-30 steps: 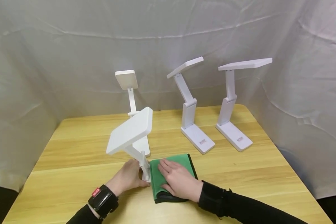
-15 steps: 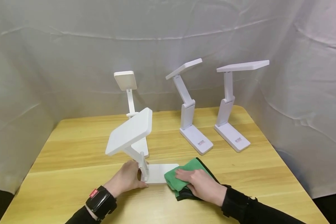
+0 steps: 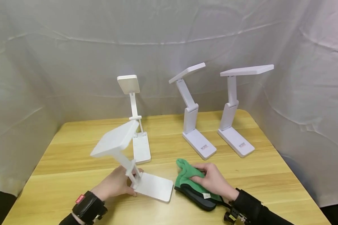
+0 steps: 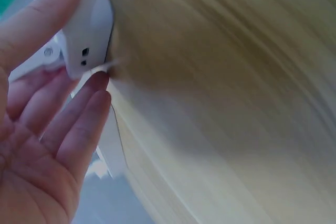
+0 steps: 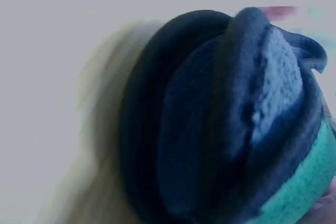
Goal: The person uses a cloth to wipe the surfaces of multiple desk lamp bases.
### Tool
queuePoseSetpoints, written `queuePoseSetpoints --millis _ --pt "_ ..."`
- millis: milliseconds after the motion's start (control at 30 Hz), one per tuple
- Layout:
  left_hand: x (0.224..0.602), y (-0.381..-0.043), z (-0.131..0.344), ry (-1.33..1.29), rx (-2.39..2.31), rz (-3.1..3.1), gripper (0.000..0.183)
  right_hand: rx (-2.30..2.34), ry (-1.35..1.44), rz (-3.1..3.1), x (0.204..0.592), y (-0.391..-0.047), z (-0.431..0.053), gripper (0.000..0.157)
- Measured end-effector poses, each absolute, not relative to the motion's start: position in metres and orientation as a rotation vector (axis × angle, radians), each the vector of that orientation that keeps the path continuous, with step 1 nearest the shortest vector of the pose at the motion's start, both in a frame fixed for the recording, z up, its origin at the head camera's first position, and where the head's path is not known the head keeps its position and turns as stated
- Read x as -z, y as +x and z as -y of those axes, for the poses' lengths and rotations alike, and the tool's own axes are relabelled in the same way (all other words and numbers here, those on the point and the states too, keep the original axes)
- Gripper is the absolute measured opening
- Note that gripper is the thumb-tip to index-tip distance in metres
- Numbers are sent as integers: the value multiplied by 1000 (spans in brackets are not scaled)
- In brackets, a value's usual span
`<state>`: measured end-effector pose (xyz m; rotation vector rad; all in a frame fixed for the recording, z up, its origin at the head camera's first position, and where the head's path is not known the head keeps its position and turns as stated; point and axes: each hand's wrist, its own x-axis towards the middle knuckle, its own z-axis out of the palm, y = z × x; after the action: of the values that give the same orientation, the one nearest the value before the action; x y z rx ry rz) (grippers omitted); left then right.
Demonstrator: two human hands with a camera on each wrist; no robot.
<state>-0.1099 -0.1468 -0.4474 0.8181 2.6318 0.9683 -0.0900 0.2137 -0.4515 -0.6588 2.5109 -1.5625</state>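
My left hand (image 3: 116, 184) grips the hinge end of the nearest white desk lamp (image 3: 155, 187). In the left wrist view, thumb and fingers lie on both sides of the end of the lamp's base (image 4: 86, 30), which has two small dark openings. The lamp's head leans to the left, and its base slants toward the lower right. Just right of the base, my right hand (image 3: 214, 179) pinches a folded green cloth (image 3: 190, 175) with black edging and a small white tag. The right wrist view shows the cloth's dark folded edge (image 5: 194, 124) up close, hiding most of the fingers.
Another white desk lamp (image 3: 141, 148) stands right behind the near one. Two more, a middle lamp (image 3: 200, 143) and a right-hand lamp (image 3: 236, 142), stand toward the back of the wooden table (image 3: 81, 147). A pale fabric curtain (image 3: 87, 68) encloses the back and sides.
My right hand has drawn the cloth rightward off the lamp's base and bunched it up. My left hand has turned the lamp, swinging its base toward me and its head left.
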Motion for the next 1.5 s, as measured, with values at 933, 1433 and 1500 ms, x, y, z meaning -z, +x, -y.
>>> queuePoseSetpoints --millis 933,1433,1500 --pt "453 -130 239 586 -1039 -2958 11 2024 -222 -1883 448 -89 -179 48" --pt "450 -203 326 289 -866 -3124 14 2021 -327 -1864 448 -84 -170 45" --pt "450 -209 332 248 -856 -3132 15 2024 -340 -1866 448 -84 -170 44"
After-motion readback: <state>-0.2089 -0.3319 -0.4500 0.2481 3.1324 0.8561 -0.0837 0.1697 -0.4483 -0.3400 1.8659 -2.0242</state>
